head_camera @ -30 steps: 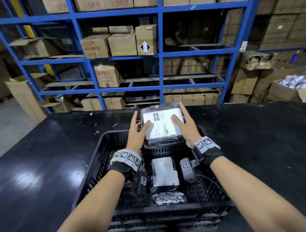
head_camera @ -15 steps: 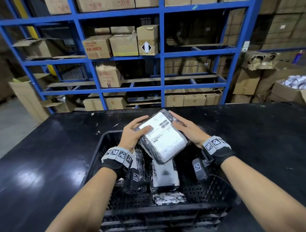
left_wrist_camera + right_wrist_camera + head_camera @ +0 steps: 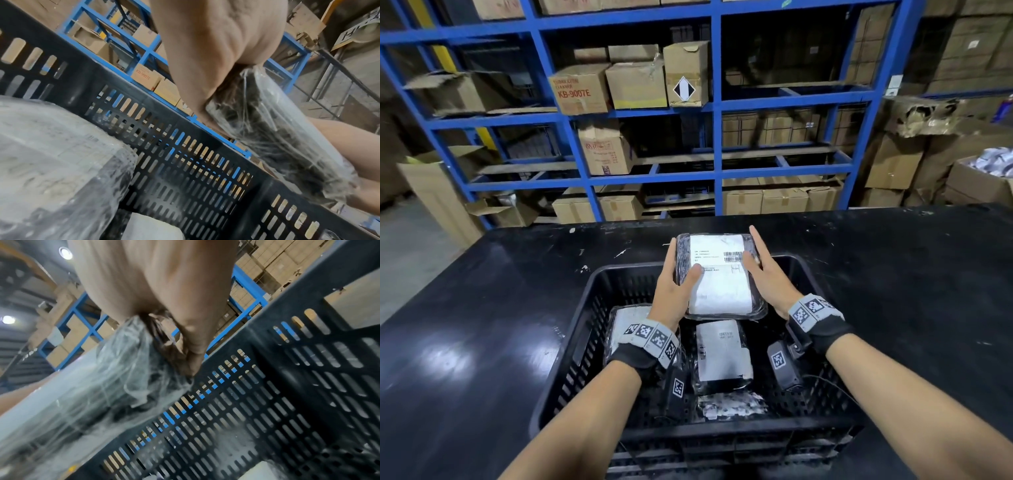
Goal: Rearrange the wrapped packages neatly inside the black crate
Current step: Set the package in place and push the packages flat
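Observation:
A plastic-wrapped package with a white label hangs over the far half of the black crate, held between both hands. My left hand grips its left edge with the thumb on the label. My right hand grips the right edge, thumb on top near the barcode. The left wrist view shows the wrapped package above the crate wall. In the right wrist view the package is blurred. On the crate floor lie a package at the left, one in the middle, and a small crumpled one.
The crate stands on a black table. Blue shelving with cardboard boxes rises behind the table. More boxes are stacked at the right. The right part of the crate floor shows bare mesh.
The held package has been turned from lying wide, through a diagonal tilt, to its long side pointing away from me. Both hands kept hold of it and shifted with it.

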